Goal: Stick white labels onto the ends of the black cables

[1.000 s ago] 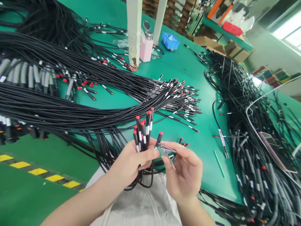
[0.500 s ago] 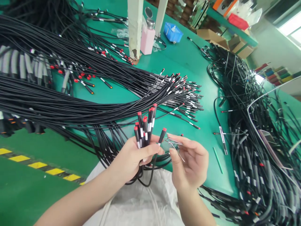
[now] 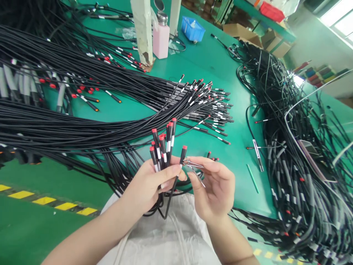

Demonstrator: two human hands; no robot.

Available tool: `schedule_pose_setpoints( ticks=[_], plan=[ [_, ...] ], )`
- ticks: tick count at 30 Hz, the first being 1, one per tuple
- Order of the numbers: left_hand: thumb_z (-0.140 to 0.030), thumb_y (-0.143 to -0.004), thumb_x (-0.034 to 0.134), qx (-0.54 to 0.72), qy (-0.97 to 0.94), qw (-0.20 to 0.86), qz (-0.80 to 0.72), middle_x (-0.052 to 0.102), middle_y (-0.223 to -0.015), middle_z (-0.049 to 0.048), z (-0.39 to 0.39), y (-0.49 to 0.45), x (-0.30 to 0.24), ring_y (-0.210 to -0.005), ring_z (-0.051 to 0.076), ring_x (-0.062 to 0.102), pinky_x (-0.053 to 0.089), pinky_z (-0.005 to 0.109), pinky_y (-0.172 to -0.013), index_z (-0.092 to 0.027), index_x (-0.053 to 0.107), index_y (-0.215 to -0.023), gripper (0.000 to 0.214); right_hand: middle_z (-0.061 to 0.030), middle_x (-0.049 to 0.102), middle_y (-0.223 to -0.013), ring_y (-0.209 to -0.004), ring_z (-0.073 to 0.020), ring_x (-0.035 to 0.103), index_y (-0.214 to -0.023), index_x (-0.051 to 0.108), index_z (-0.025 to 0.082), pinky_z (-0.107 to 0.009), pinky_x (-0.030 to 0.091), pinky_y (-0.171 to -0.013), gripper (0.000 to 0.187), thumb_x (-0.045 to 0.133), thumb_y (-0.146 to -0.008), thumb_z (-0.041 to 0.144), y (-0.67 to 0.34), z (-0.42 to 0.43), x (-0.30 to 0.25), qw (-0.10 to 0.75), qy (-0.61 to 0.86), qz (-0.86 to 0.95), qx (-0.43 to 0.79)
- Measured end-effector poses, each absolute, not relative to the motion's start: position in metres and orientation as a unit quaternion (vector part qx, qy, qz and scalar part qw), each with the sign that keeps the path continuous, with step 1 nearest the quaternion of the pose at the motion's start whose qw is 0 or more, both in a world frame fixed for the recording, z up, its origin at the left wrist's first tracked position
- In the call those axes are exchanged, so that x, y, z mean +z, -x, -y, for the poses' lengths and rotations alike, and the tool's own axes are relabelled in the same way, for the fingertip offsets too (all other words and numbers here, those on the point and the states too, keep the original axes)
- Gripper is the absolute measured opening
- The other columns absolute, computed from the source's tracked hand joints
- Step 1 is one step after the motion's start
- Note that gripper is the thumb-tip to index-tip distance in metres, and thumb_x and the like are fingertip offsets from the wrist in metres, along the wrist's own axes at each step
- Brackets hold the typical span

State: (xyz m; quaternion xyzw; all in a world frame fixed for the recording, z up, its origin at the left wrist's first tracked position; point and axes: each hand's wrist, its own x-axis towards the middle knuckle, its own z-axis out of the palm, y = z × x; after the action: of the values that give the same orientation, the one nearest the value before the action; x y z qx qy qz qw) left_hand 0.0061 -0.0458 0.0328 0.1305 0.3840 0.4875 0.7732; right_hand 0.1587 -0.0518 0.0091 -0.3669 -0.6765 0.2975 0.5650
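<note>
My left hand is closed around a bunch of black cables with red caps and white labels, held upright over the table's near edge. One cable with a red cap leans out to the right of the bunch. My right hand pinches metal tweezers, whose tips point left and almost touch that leaning cable just below its cap.
A large fan of black cables covers the green table on the left. Another cable heap lies right. A pink bottle, white posts, a blue tray and cardboard boxes stand behind. A white bag sits below my hands.
The tweezers drew a little away from the leaning cable, then came back to it. The view has shifted slightly; my left hand keeps its hold on the bunch.
</note>
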Motion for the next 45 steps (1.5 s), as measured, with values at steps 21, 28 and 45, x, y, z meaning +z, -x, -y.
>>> schedule_pose_setpoints(
  ticks=[21,28,45],
  plan=[
    [-0.033,-0.076,0.084,0.488,-0.171,0.758,-0.397,0.059,-0.053,-0.0008,0.044,-0.01,0.026,-0.053,0.011,0.053,0.041,0.022,-0.053,-0.012,0.079,-0.084,0.024,-0.0025,0.068,-0.091,-0.081,-0.0185,0.064,-0.108,0.065,0.024,-0.038,0.052,-0.076,0.02,0.056,-0.096,0.012,-0.174,0.043,0.02,0.572,0.438,0.656,0.225],
    [-0.032,-0.074,0.087,0.432,-0.23,0.782,-0.386,0.068,-0.057,0.0011,0.049,-0.009,0.021,-0.053,0.014,0.059,0.048,0.026,-0.057,-0.016,0.072,-0.068,0.022,0.0001,0.065,-0.073,-0.072,-0.0177,0.058,-0.076,0.06,0.023,-0.035,0.047,-0.069,0.021,0.061,-0.097,0.023,-0.165,0.037,0.03,0.429,0.463,0.704,0.325],
    [-0.022,-0.072,0.086,0.486,-0.186,0.76,-0.389,0.067,-0.058,0.0008,0.045,-0.007,0.03,-0.041,0.002,0.036,0.022,0.018,-0.043,-0.013,0.075,-0.079,0.016,0.0025,0.051,-0.068,-0.066,-0.0132,0.048,-0.076,0.062,0.021,-0.028,0.041,-0.06,0.024,0.057,-0.099,0.025,-0.172,0.053,0.022,0.431,0.411,0.69,0.411]
  ],
)
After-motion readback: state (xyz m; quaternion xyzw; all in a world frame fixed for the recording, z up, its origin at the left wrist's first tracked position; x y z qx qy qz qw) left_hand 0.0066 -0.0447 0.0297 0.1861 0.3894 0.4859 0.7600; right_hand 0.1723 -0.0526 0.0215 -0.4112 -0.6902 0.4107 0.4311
